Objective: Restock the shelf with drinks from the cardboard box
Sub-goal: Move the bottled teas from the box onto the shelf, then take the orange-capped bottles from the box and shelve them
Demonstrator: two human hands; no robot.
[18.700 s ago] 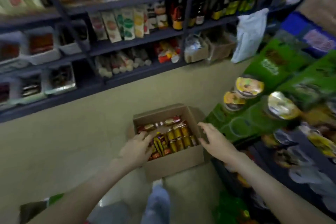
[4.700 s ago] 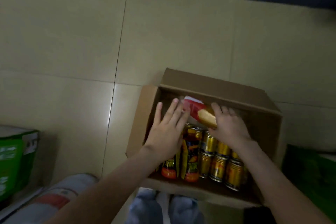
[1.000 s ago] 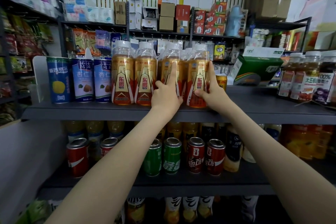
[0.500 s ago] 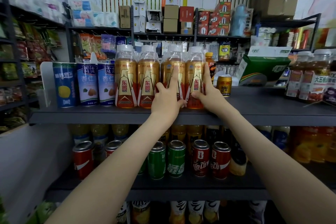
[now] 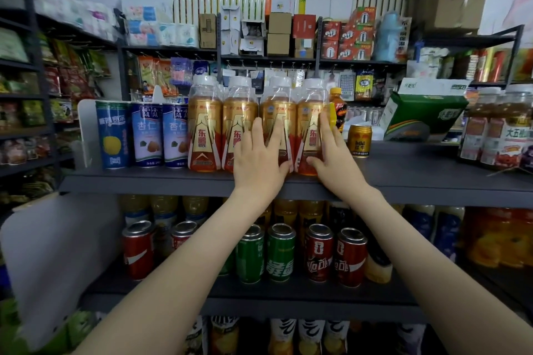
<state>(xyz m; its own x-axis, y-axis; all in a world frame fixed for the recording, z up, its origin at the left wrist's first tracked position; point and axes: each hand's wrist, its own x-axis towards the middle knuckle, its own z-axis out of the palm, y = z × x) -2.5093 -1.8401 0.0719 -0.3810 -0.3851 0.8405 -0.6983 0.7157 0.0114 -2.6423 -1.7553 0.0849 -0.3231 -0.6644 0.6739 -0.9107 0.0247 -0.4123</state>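
Observation:
Several gold-labelled drink bottles with white caps (image 5: pixel 204 124) stand in a row on the grey top shelf (image 5: pixel 418 173). My left hand (image 5: pixel 261 158) lies flat with straight fingers against the front of the third bottle (image 5: pixel 278 106). My right hand (image 5: pixel 331 153) touches the right side of the fourth, rightmost bottle (image 5: pixel 310 112), fingers straight up along it and thumb at its base. The cardboard box is out of view.
Blue cans (image 5: pixel 147 132) stand left of the bottles; a small gold can (image 5: pixel 359 140) and an orange-capped bottle (image 5: pixel 337 106) stand to the right. A green carton (image 5: pixel 424 115) and jars (image 5: pixel 496 127) sit further right. Red and green cans (image 5: pixel 279 253) fill the shelf below.
Both hands stay on the two right-hand bottles. My left hand has flattened and spread its fingers over the bottle front. The view has tilted slightly downward.

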